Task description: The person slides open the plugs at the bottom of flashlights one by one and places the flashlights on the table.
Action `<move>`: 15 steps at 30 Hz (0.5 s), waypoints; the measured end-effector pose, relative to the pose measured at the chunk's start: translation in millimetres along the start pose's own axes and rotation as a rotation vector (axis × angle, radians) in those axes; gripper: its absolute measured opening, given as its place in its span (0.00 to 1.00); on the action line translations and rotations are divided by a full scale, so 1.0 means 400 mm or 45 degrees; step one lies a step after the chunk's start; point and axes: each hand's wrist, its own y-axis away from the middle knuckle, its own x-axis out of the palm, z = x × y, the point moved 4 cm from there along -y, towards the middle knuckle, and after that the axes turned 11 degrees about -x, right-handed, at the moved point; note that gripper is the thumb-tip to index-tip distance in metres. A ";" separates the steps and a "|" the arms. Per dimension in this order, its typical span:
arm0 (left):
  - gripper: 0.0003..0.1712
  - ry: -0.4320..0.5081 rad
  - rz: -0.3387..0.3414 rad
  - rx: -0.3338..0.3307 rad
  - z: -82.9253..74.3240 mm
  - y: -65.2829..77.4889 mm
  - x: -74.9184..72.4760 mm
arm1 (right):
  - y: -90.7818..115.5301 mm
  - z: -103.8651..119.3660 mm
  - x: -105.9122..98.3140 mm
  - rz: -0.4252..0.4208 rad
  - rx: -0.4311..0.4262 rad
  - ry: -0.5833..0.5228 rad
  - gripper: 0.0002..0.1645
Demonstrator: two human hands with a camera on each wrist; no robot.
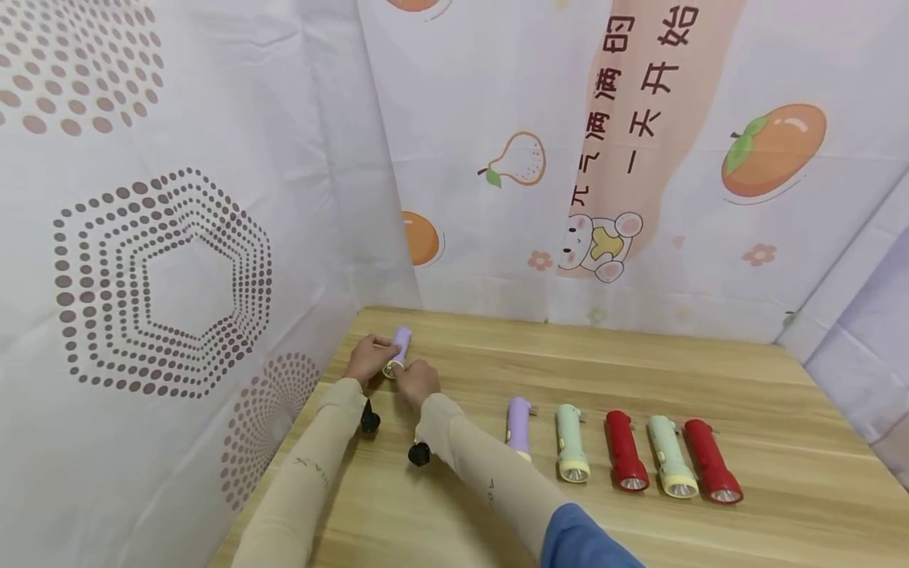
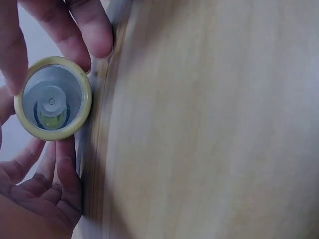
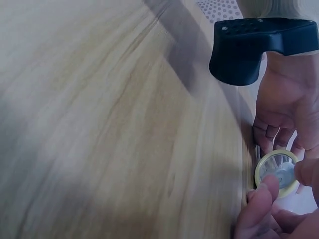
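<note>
A purple flashlight [image 1: 402,338] with a pale yellow head ring lies near the table's far left corner, its lens toward me. My left hand [image 1: 369,357] holds it from the left side, fingertips against the body. From the right, my right hand [image 1: 417,383] grips the head end. In the left wrist view the yellow ring [image 2: 86,102] faces the camera, between the right hand's fingers [image 2: 95,37] above and the left hand [image 2: 42,196] below. The right wrist view shows the right hand's fingertips at the lens [image 3: 280,169]; the left hand [image 3: 284,97] is behind it.
To the right lie another purple flashlight [image 1: 518,422], two pale green flashlights [image 1: 570,434] [image 1: 669,450] and two red flashlights [image 1: 623,446] [image 1: 708,457], roughly in a row on the wooden table [image 1: 604,355]. Patterned curtains [image 1: 461,197] hang behind and to the left.
</note>
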 end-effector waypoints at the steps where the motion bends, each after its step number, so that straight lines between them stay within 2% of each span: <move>1: 0.26 0.001 0.006 -0.003 0.002 0.002 0.004 | 0.001 -0.003 0.002 0.000 0.008 -0.007 0.31; 8: 0.26 -0.016 0.032 0.025 0.002 0.002 0.014 | -0.005 -0.004 -0.003 -0.044 0.018 -0.034 0.28; 12: 0.27 -0.027 0.077 0.035 0.003 -0.007 0.001 | -0.015 0.010 -0.007 -0.015 0.000 -0.016 0.26; 15: 0.28 0.015 0.105 0.021 0.010 -0.013 -0.017 | -0.017 0.019 -0.003 0.013 -0.003 -0.075 0.23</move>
